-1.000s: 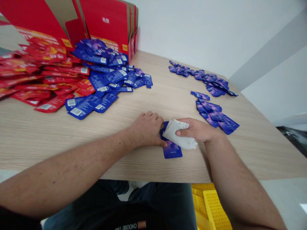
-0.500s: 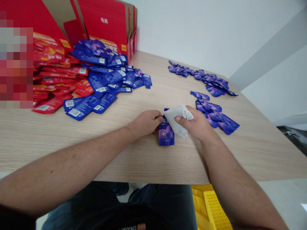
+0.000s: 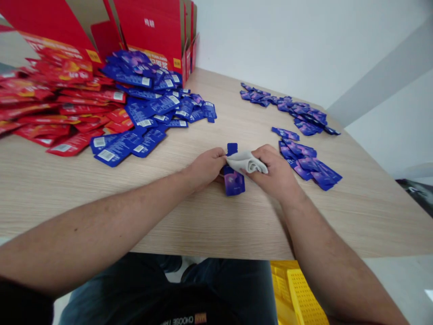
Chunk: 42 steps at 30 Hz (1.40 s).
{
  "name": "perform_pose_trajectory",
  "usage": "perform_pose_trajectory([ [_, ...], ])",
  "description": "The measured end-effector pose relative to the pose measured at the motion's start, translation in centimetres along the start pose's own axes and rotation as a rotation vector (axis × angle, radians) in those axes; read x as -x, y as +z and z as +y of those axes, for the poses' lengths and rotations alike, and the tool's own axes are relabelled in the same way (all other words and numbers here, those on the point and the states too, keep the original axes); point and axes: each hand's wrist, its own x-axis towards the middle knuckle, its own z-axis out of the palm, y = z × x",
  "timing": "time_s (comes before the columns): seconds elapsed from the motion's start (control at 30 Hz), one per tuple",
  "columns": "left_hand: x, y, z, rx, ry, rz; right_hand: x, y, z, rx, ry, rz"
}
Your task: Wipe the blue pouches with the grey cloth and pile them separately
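Observation:
In front of me, my left hand [image 3: 209, 166] grips the left edge of a blue and purple pouch [image 3: 234, 183], whose narrow top sticks up above the fingers. My right hand [image 3: 272, 169] is closed on a folded whitish cloth [image 3: 246, 161], which lies across the upper part of the pouch and hides its middle. Right of that hand, a small group of the same pouches [image 3: 309, 162] lies overlapping on the table. Farther back, another row of blue pouches [image 3: 297, 110] stretches along the table's rear edge.
A heap of blue pouches [image 3: 152, 108] lies at the left, beside a pile of red pouches [image 3: 67, 108]. Red cardboard boxes [image 3: 149, 31] stand behind them against the white wall. Below the wooden table's [image 3: 189, 225] front edge sits a yellow crate [image 3: 304, 293].
My right hand has shifted the cloth up and over the pouch, so its folds lie differently. The pouch's narrow top now shows above the cloth. The camera view has shifted slightly.

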Motion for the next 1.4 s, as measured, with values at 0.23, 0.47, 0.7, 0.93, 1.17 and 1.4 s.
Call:
perform_pose_trajectory([
  [0.23, -0.1, -0.4, -0.2, 0.033, 0.016, -0.029, -0.1, 1.0, -0.3, -0.049, 0.061, -0.052],
  [0.47, -0.2, -0.8, -0.4, -0.145, 0.095, -0.154, -0.3, 0.5, -0.2, -0.006, 0.192, 0.060],
  [0.7, -0.1, -1.2, -0.8, -0.215, 0.192, -0.244, -0.3, 0.9, 0.3, 0.045, 0.316, 0.173],
  [0.93, -0.5, -0.4, -0.4, 0.177, 0.120, 0.028, 0.1, 0.9, -1.1, -0.174, -0.014, -0.166],
  [1.17, -0.6, -0.6, 0.2, 0.313, 0.096, 0.063, 0.0, 0.0, -1.1, -0.378, 0.013, -0.468],
  [1.4, -0.7, -1.4, 0.8, 0.438, -0.089, 0.014, 0.5, -0.2, 0.2, -0.724, 0.309, -0.284],
])
